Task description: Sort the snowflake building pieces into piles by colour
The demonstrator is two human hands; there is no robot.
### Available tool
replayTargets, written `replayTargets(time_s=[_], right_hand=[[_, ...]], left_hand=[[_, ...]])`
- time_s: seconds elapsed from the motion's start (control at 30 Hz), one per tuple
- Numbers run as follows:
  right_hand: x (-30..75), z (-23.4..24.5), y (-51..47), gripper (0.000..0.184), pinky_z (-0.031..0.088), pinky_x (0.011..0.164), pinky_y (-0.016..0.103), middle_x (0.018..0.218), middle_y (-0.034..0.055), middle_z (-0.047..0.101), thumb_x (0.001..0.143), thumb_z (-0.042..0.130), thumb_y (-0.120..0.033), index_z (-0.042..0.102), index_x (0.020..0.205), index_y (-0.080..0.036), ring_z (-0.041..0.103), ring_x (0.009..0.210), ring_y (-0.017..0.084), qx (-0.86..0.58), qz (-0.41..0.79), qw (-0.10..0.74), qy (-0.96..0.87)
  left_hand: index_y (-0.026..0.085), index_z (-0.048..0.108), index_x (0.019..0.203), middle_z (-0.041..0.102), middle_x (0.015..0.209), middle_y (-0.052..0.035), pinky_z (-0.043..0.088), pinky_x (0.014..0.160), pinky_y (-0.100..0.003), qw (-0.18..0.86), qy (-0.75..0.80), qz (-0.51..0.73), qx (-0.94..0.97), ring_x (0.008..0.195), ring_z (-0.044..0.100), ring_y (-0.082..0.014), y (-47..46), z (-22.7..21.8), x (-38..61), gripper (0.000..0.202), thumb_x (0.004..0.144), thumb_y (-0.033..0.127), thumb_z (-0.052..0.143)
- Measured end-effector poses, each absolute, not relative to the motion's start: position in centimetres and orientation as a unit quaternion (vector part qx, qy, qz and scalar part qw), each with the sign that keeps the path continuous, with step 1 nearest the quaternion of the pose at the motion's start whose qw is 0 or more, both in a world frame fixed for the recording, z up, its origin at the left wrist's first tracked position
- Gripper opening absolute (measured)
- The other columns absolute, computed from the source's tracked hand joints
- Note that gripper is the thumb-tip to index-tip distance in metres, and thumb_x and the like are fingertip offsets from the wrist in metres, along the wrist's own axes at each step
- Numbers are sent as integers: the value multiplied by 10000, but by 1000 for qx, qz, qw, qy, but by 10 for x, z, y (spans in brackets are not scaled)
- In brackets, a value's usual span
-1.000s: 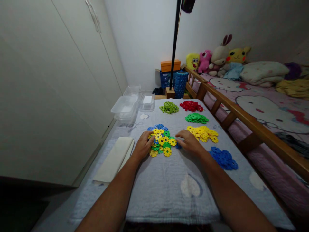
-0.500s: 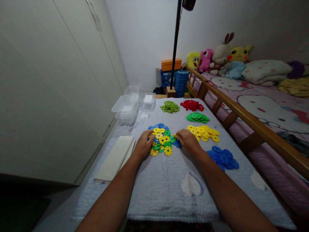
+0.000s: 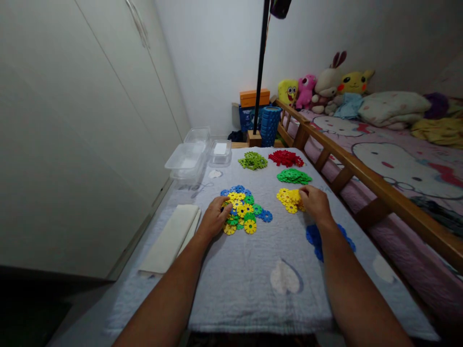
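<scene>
On the cloth-covered table lies a mixed heap of blue, yellow and green notched plastic discs (image 3: 244, 209). My left hand (image 3: 214, 215) rests against the heap's left edge, thumb and fingers slightly bent and apart, touching the discs there. Farther right, my right hand (image 3: 315, 201) is over a pile of yellow discs (image 3: 288, 197), thumb and fingertips pinched on a yellow disc at that pile. The hand covers the pile's right part. My right forearm crosses above a pile of blue discs (image 3: 314, 236) and hides its middle.
Green discs (image 3: 293, 176), red discs (image 3: 286, 158) and lime-green discs (image 3: 252, 161) lie in separate piles toward the back. Clear plastic containers (image 3: 186, 161) stand at the back left, near a folded cream cloth (image 3: 170, 238). A wooden bed rail (image 3: 358, 180) runs along the right side.
My right hand has moved right, from the mixed heap's edge to the yellow pile. A blue disc it partly covered is now in plain view. My left hand has stayed at the heap.
</scene>
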State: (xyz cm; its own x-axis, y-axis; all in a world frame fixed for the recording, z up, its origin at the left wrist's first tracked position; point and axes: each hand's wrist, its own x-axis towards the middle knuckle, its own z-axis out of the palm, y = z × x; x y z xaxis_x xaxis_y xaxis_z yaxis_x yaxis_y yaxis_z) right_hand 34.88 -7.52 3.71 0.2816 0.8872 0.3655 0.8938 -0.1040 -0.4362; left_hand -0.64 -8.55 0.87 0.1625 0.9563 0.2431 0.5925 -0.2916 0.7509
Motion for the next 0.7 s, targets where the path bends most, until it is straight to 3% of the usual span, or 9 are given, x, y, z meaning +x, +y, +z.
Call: replayTargets(time_s=[0.17,0.3,0.47,0.7], right_hand=[[347,31,-74,198,413,677,302,778,67,728,808,522,-196,718,799,-224,620,725,210,-755,-21,291,-587],[347,34,-73,207,443,752,328,853,101,719,801,506,-172,711,817,-198,625,809,232,-746,-28,302,-593],[323,44,-79,158,460,802,341,899,92,708,837,549,-226,701,849,-185,620,847,226,-653,32,331,-680],[271,39,-96,148,437,828,320,937,90,680,870,628,-215,732,964,-168,598,893,210,-514,117,214,-822]], left_hand=[[201,637,1170,658,1250,-109,445,1108,-431,252,537,358,721,1216,597,-244,-86,9,-6,360,942,430,479],[201,635,1171,657,1253,-110,446,1107,-429,253,536,359,721,1216,598,-246,-87,10,-6,359,941,429,479],[194,633,1171,660,1246,-113,452,1100,-425,251,537,356,723,1210,601,-248,-86,10,-6,362,939,427,481],[202,634,1178,660,1255,-103,455,1096,-422,241,538,350,728,1208,602,-249,-88,12,-6,349,924,411,516]])
